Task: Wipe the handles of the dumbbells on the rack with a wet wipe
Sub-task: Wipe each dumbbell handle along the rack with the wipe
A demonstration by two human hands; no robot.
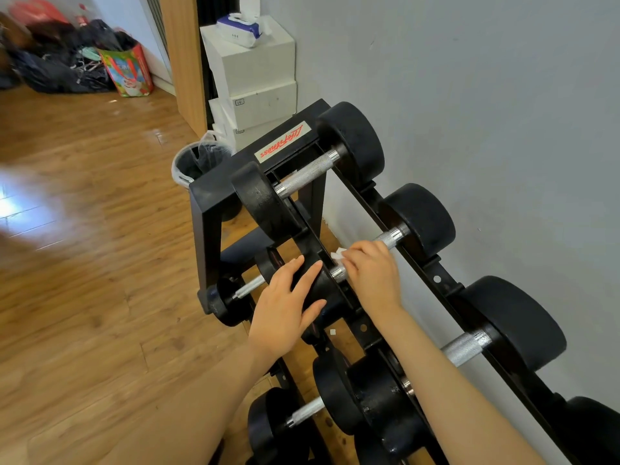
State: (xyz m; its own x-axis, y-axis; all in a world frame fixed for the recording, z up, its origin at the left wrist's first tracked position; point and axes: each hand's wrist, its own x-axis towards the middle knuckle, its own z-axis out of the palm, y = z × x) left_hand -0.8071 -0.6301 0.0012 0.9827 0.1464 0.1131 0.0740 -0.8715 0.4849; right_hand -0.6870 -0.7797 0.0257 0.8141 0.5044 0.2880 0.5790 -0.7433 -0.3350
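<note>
Head view: right hand (370, 271) holds a wet wipe (338, 255) around the slanting dumbbell handle (389, 238); left hand (287, 307) lies flat, fingers straight, on its black weight (320, 288).

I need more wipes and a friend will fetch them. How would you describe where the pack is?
Start at the dumbbell rack against the grey wall and look past its far end to the stack of white boxes. The wipe pack lies on top, white and blue with a sheet sticking up.
</note>
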